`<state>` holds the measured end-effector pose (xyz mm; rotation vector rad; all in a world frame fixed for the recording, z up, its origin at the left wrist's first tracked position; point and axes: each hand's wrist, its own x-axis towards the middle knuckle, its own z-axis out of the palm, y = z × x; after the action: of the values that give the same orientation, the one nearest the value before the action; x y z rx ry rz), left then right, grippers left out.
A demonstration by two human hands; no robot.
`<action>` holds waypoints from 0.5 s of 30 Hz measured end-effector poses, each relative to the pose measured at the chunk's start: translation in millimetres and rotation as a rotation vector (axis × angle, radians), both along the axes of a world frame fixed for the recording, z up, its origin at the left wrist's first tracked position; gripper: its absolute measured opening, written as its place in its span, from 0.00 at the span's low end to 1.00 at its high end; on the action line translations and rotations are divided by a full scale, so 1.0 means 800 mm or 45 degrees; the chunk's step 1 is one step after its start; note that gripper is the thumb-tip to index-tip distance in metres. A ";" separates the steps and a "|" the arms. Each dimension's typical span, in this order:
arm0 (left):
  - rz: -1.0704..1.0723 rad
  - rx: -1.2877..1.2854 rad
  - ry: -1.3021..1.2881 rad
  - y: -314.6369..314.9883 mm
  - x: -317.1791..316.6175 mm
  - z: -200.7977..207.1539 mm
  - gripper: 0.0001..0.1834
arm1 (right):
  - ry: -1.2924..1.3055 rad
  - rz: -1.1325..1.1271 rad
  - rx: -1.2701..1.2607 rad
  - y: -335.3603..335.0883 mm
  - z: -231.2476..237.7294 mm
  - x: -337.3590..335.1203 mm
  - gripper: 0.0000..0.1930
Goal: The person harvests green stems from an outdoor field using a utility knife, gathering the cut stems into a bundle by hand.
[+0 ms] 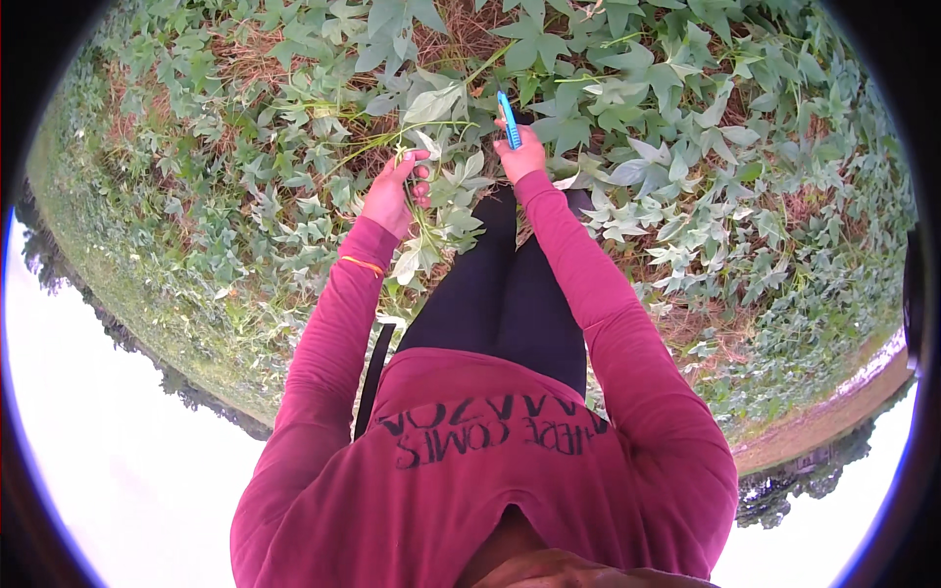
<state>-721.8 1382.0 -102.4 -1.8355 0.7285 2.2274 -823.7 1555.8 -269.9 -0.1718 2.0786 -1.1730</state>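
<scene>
My right hand point(524, 155) is closed round a blue utility knife point(509, 120), its dark tip pointing up and away among the leaves. To its left, my left hand point(392, 195) pinches leafy green vine cuttings point(423, 230) between thumb and fingers. Their leaves hang below the hand and stick out above it, some showing pale undersides. A larger pale leaf point(432, 104) stands just beyond, between the two hands. Part of the knife handle is hidden in my right palm.
Dense lobed-leaf vines point(647, 73) cover the ground on every side. Dry brown grass point(257, 54) shows through in patches. My dark-clad legs point(500, 284) stand among the plants. A bare brown strip point(823, 416) runs along the far right edge, with trees beyond.
</scene>
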 end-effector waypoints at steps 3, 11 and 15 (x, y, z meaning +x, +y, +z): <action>0.083 -0.026 0.011 -0.017 0.039 0.002 0.13 | -0.027 0.011 -0.086 -0.044 -0.013 0.026 0.16; 0.160 -0.467 -0.077 -0.038 0.121 0.014 0.14 | -0.365 0.053 -0.166 -0.074 -0.034 0.047 0.09; 0.223 -0.590 -0.093 -0.049 0.151 0.015 0.15 | 0.004 0.263 -0.222 -0.068 -0.014 0.054 0.16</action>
<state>-600.7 1343.0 -90.8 -2.2514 1.1934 2.2147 -780.7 1501.2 -280.9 -0.4596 1.9085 -1.2247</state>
